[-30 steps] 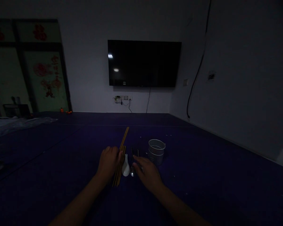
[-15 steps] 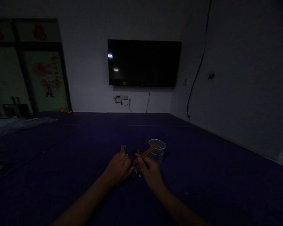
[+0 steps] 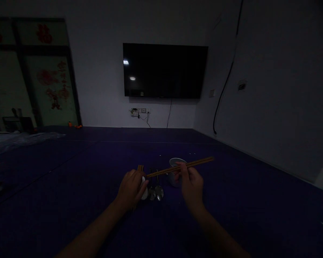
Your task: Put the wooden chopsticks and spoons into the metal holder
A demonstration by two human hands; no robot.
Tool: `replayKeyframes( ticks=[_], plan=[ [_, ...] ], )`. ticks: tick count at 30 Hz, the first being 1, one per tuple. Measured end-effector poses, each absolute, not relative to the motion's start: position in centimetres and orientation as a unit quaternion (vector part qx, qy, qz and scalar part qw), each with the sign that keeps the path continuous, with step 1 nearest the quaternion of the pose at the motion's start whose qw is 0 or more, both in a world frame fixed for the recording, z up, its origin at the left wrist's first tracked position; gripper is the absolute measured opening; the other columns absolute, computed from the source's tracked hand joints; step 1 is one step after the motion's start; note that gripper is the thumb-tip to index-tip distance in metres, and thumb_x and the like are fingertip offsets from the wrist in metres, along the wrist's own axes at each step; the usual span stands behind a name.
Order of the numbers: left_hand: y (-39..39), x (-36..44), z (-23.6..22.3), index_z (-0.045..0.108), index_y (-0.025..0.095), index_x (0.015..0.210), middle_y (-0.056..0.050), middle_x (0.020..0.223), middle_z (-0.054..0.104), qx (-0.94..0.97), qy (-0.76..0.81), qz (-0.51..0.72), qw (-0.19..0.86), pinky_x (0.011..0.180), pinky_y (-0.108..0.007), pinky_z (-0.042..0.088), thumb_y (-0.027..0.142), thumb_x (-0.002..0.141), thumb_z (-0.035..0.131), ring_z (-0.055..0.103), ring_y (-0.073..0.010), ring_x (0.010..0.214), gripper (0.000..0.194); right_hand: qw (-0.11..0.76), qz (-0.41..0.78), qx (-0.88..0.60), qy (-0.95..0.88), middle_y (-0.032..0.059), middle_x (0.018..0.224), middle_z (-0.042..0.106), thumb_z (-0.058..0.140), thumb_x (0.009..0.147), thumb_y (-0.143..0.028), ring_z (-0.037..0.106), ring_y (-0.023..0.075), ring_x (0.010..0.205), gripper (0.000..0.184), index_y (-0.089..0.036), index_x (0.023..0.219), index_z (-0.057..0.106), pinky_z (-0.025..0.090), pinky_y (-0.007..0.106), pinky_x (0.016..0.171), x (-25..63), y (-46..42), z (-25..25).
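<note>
Chopsticks (image 3: 201, 161), grasped in your right hand (image 3: 193, 186) apart from the bundle (image 3: 140, 167), cross the metal cup (image 3: 173, 181), your left hand's (image 3: 129, 188) hold by the white spoon (image 3: 144, 195) unclear

Two metal spoons (image 3: 159, 192), one white spoon (image 3: 144, 194), one metal cup (image 3: 174, 181), one television (image 3: 165, 71), several chopsticks (image 3: 201, 161), number unclear.

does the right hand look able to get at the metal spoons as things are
Probably, though its grip is taken: the right hand holds chopsticks that slant across the view of the handles. The bowls of the metal spoons look uncovered, beside the left hand.
</note>
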State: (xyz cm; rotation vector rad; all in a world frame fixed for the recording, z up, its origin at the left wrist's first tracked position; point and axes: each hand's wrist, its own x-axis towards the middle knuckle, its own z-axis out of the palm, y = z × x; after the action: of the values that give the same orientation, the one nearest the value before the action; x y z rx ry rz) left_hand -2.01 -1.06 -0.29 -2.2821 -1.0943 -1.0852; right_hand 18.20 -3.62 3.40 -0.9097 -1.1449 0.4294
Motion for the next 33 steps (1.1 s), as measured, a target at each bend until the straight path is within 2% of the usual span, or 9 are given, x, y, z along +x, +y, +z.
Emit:
replayKeyframes(
  ticks=[4,9,18,26,33],
  plan=[
    [-0.8,-2.3,-0.5,0.056,0.018,0.095,-0.006,0.082,0.062,-0.806,-0.416,-0.384,0.174,0.07,-0.032,0.042,0.03,0.093,0.035,0.055,-0.0194,0.078,0.025,0.767,0.08,-0.444,-0.455,0.0005,0.055,0.058,0.045,0.084,-0.058,0.058,0.0174,0.056,0.05,-0.013,0.093,0.066,0.045,0.028,0.057,20.5,-3.1,4.6],
    [-0.6,-2.4,-0.8,0.058,0.018,0.088,-0.005,0.075,0.06,-0.808,-0.422,-0.37,0.178,0.065,-0.03,0.04,0.028,0.093,0.034,0.053,-0.0183,0.073,0.027,0.751,-0.022,-0.499,-0.431,0.0041,0.061,0.061,0.04,0.086,-0.06,0.059,0.0182,0.059,0.056,-0.011,0.095,0.066,0.044,0.029,0.059,22.8,-2.2,4.6],
    [-0.3,-2.9,-1.0,0.057,0.018,0.072,-0.005,0.07,0.059,-0.813,-0.421,-0.364,0.173,0.06,-0.029,0.038,0.026,0.092,0.037,0.052,-0.016,0.067,0.029,0.673,-0.046,-0.569,-0.47,0.0077,0.064,0.065,0.035,0.085,-0.066,0.058,0.0193,0.057,0.061,-0.013,0.084,0.066,0.038,0.029,0.055,23.8,-1.5,4.1],
    [-0.4,-2.7,-0.9,0.059,0.018,0.075,-0.005,0.073,0.061,-0.814,-0.434,-0.356,0.147,0.063,-0.03,0.04,0.027,0.092,0.035,0.053,-0.0162,0.07,0.031,0.623,-0.059,-0.576,-0.526,0.0063,0.062,0.063,0.036,0.086,-0.064,0.054,0.0174,0.054,0.057,-0.016,0.07,0.061,0.033,0.027,0.052,23.9,-0.6,3.2],
    [-0.5,-2.6,-0.7,0.059,0.018,0.074,-0.005,0.072,0.061,-0.819,-0.441,-0.339,0.142,0.062,-0.029,0.039,0.026,0.091,0.035,0.053,-0.016,0.069,0.03,0.617,-0.044,-0.57,-0.541,0.0058,0.063,0.063,0.037,0.086,-0.062,0.054,0.0165,0.053,0.055,-0.016,0.068,0.061,0.033,0.027,0.051,24.2,-0.1,2.7]
  ],
)
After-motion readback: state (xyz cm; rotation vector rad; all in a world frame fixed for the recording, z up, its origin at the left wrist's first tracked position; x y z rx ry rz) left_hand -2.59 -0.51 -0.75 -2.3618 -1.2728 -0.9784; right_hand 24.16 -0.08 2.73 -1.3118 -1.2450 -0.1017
